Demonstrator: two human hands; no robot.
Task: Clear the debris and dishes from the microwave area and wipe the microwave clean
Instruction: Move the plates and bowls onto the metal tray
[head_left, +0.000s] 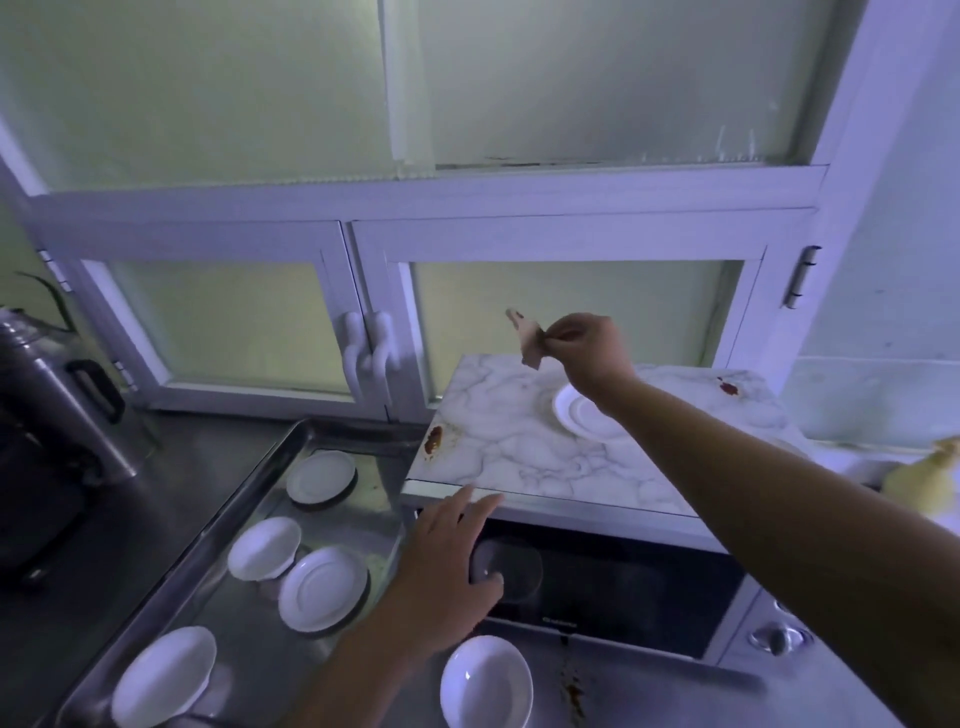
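From my end the job looks partly done. On the counter, the microwave is not yet wiped. Its marbled top carries a brown smear at the near left corner and a red spot at the far right. A brown drip stains the counter just below the door.

The metal tray to its left already holds four white dishes, two saucers and two bowls, so I judge the clearing well begun. Two pieces are left outside it: a white saucer on the microwave top and a white bowl on the counter in front of the door.

My left hand is spread flat before the microwave's upper front edge; I cannot tell if it touches. My right hand is raised above the top, pinching a small pale scrap of debris between fingertips and thumb.
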